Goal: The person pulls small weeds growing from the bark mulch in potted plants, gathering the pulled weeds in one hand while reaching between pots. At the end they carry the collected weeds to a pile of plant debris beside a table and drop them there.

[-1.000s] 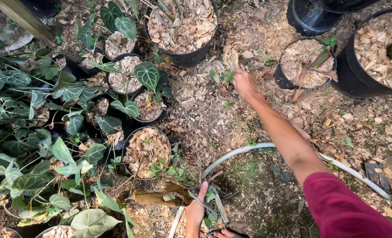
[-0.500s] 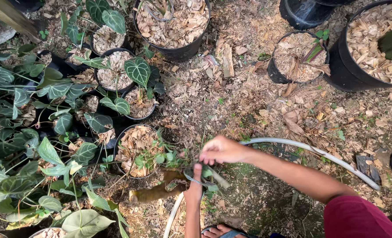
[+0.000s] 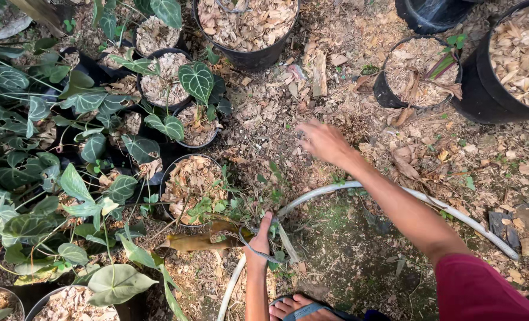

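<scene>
At the far left, a dense bed of dark heart-shaped leaves with pale veins (image 3: 14, 125) covers the ground, and small black pots filled with wood chips (image 3: 157, 77) stand among them. Just right of that bed sits another black pot of dry chips (image 3: 190, 184), with a clump of small green weeds (image 3: 240, 205) growing at its right edge and a curled yellow-brown leaf (image 3: 202, 241) lying on the ground below it.

The left hand (image 3: 259, 241) comes up from the bottom edge and is clenched around thin weed stems at the foot of that clump, just beside the pot's rim. A pale curved hose (image 3: 407, 193) starts near this hand, arcs across the bare soil and runs off to the right, passing under the right forearm. A foot in a sandal (image 3: 303, 308) shows at the bottom edge, close to the left wrist.

Further right and higher, the right hand (image 3: 322, 141) hovers over the chip-strewn ground with fingers spread and loose, grasping nothing; it is blurred. A red sleeve (image 3: 484, 291) covers the upper arm at the lower right.

Along the top stand a large black pot of chips (image 3: 246, 24), then a smaller pot with a reddish-green shoot (image 3: 416, 71), then a big black tub (image 3: 508, 65) at the right edge.
</scene>
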`<move>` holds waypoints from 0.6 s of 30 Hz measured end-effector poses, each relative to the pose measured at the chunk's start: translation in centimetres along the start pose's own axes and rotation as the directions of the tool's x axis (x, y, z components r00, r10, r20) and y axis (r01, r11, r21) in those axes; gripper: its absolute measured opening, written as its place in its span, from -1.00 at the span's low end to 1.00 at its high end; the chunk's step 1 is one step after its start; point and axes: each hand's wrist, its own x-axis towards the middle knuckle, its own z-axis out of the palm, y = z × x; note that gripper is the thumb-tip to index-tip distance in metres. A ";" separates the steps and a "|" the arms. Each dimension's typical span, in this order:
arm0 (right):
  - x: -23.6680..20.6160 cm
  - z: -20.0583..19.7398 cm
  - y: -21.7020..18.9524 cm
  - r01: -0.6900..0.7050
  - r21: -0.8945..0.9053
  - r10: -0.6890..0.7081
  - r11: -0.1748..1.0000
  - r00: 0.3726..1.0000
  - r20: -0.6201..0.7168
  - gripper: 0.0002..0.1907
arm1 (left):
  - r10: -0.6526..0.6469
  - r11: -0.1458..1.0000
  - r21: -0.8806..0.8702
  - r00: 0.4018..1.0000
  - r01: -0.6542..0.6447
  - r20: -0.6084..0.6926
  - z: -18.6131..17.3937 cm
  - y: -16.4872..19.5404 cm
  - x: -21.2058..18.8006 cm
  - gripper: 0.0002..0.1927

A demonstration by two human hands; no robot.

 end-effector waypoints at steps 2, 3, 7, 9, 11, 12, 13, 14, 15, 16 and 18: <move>1.7 0.2 2.3 -0.024 -0.017 0.024 1.000 0.999 -0.038 -0.44 | -0.108 0.991 0.076 0.994 0.107 0.005 0.1 0.2 -0.1 -0.05; 2.4 0.6 3.3 -0.037 -0.024 0.036 0.999 0.998 -0.052 -0.37 | -0.166 0.980 0.114 0.986 0.164 0.003 0.1 0.3 -0.3 -0.04; 4.5 2.7 6.8 0.120 -0.129 -0.142 0.984 0.974 -0.176 -0.42 | -0.116 0.991 0.058 0.993 0.117 -0.018 0.7 0.6 -1.0 -0.07; 5.3 3.8 7.6 0.170 0.012 -0.165 0.985 0.969 -0.185 -0.56 | -0.151 0.984 0.090 0.988 0.153 -0.024 0.8 0.8 -1.3 -0.07; 6.0 4.5 7.8 0.184 -0.054 -0.191 0.981 0.957 -0.220 -0.86 | -0.126 0.986 0.107 0.992 0.125 0.001 0.7 1.0 -1.6 -0.08; 6.3 4.5 7.7 0.190 -0.088 -0.206 0.978 0.949 -0.240 -0.89 | -0.111 0.987 0.115 0.994 0.108 0.016 0.6 1.1 -1.7 -0.08; 6.5 4.4 7.5 0.136 0.055 -0.117 0.989 0.957 -0.267 -0.89 | -0.056 0.996 0.068 0.998 0.055 0.016 0.6 1.2 -1.8 -0.09; 6.7 4.3 7.3 0.082 0.200 -0.024 0.976 0.960 -0.277 -0.89 | -0.004 1.000 0.021 1.000 0.004 0.013 0.5 1.1 -2.0 -0.11; 6.9 4.2 7.2 0.031 0.341 0.067 0.939 0.960 -0.272 -0.87 | 0.047 0.999 -0.027 0.999 -0.047 0.005 0.5 1.1 -2.1 -0.12; 7.0 4.0 7.0 0.078 0.334 0.046 0.939 0.936 -0.350 -0.87 | 0.049 0.998 -0.034 0.999 -0.049 -0.002 0.5 1.0 -2.1 -0.12; 7.0 3.2 6.6 0.168 0.306 0.009 0.937 0.865 -0.502 -0.87 | 0.053 0.997 -0.047 0.999 -0.054 -0.012 0.5 0.8 -2.0 -0.13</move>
